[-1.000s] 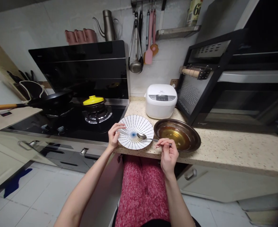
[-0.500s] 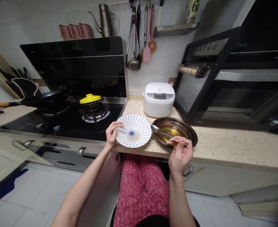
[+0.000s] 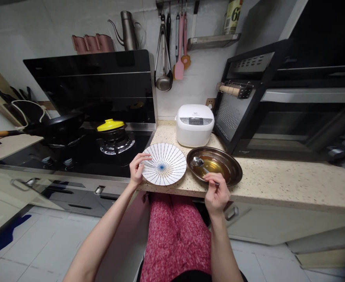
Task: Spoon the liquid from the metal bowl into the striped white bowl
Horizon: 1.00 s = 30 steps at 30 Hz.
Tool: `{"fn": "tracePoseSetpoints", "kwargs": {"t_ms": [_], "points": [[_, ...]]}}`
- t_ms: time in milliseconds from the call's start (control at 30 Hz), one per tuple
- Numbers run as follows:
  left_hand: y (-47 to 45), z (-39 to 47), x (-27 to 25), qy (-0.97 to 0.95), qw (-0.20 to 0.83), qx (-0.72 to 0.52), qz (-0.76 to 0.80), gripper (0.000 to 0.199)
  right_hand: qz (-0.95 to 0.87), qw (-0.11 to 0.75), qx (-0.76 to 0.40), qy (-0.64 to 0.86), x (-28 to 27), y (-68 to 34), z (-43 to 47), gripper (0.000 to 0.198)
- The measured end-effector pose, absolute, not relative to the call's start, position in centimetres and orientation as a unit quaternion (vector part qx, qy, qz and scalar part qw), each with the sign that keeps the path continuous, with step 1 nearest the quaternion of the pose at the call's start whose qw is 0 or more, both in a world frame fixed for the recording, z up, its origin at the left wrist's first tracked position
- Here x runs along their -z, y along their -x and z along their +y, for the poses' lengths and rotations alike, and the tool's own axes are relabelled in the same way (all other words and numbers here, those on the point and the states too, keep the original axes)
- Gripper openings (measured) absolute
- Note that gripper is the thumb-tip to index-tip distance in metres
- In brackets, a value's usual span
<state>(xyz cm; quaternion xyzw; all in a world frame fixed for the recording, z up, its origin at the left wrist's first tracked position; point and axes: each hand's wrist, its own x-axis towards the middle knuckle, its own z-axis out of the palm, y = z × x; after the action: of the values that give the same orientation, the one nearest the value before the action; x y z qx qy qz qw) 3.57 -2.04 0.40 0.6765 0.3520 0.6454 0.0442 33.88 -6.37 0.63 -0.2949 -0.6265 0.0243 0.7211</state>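
Observation:
My left hand [image 3: 137, 168] grips the left rim of a white plate [image 3: 172, 168] with dark lines radiating from a blue centre. The plate lies flat at the counter's front edge, and a small yellowish wet patch shows near its middle. Pinched in my right hand [image 3: 217, 192] is the handle of a metal spoon [image 3: 198, 161]. Its head is over the left part of a dark metal bowl [image 3: 237, 170] that holds clear yellow liquid. Whether the spoon touches the liquid I cannot tell. The bowl stands just right of the plate.
Behind the bowl stands a white rice cooker [image 3: 194, 131]. A black oven [image 3: 295, 125] is on the right of the counter [image 3: 290, 178]. To the left, the hob carries a yellow-lidded pot [image 3: 110, 125] and a black wok [image 3: 55, 124] with a wooden handle. Utensils hang on the wall.
The spoon's head has moved from the bowl's left rim to inside the bowl's outline, with my right hand shifting slightly left and down. My left hand stays on the plate. The view shifts slightly.

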Motion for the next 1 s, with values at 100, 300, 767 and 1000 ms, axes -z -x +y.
{"fn": "tracePoseSetpoints", "kwargs": {"t_ms": [100,300,767,1000], "points": [[-3.6,-2.0,-0.4,-0.677,0.043,-0.648,0.345,0.033,-0.674,0.686,0.024,0.274,-0.8,-33.9,-6.3,0.017],[-3.6,-2.0,-0.4,-0.675,0.047,-0.647,0.350,0.033,-0.730,0.634,0.061,0.247,-0.9,-33.8,-6.2,0.021],[-3.7,-1.9,-0.3,-0.675,0.049,-0.655,0.338,0.032,-0.583,0.768,-0.107,0.242,-0.4,-30.8,-8.1,0.016],[-3.6,-1.8,-0.1,-0.674,0.051,-0.657,0.335,0.032,-0.629,0.713,-0.205,0.230,0.4,-28.7,-8.0,0.020]]}}
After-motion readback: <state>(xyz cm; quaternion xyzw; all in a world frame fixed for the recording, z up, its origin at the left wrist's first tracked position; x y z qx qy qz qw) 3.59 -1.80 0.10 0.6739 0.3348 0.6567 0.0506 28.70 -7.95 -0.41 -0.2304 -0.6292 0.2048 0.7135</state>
